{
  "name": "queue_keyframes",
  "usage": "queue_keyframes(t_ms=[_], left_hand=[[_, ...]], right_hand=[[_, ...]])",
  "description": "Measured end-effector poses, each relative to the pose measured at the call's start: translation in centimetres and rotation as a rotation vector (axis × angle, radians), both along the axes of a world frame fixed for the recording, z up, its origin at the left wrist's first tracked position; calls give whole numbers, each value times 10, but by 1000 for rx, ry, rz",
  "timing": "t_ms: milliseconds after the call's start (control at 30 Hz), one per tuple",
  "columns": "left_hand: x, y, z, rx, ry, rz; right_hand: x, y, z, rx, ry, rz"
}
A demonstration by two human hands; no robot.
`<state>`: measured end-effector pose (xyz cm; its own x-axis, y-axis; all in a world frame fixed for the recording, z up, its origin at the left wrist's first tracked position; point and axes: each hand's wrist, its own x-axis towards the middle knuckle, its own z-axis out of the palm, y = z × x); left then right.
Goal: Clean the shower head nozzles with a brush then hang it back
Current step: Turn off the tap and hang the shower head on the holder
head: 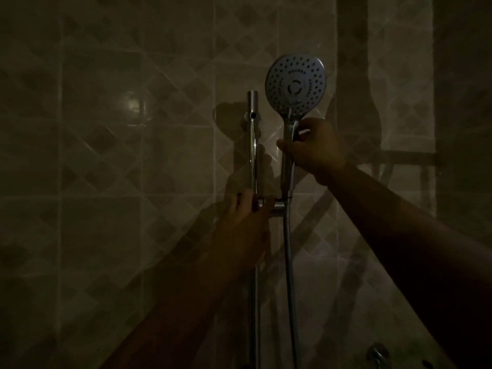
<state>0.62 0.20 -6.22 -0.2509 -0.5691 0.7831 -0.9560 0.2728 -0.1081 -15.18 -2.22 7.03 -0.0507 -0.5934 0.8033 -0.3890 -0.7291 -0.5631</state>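
Seating the shower head point(295, 85) in the holder point(278, 205) goes best by guiding the handle straight down. The right hand point(316, 150) is closed around the handle, while the left hand point(246, 209) clasps the rail point(252, 145) at the holder.

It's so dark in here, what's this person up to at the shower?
The right hand grips the handle of a shower head, nozzles facing the camera, its lower end sitting at the holder on the chrome rail. The left hand grips the rail at the holder. The hose hangs straight down. No brush is in view, so whether it is coming off or going back on is unclear.
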Motion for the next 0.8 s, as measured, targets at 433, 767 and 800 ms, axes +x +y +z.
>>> queue_keyframes(t_ms=[433,767,800], left_hand=[[-2,-3,4,26,22,7],[1,0,1,-45,9,-37],[1,0,1,-52,14,-44]], right_hand=[[11,5,6,-13,-22,-50],[22,-13,-13,13,104,-118],[22,-14,-15,13,97,-116]])
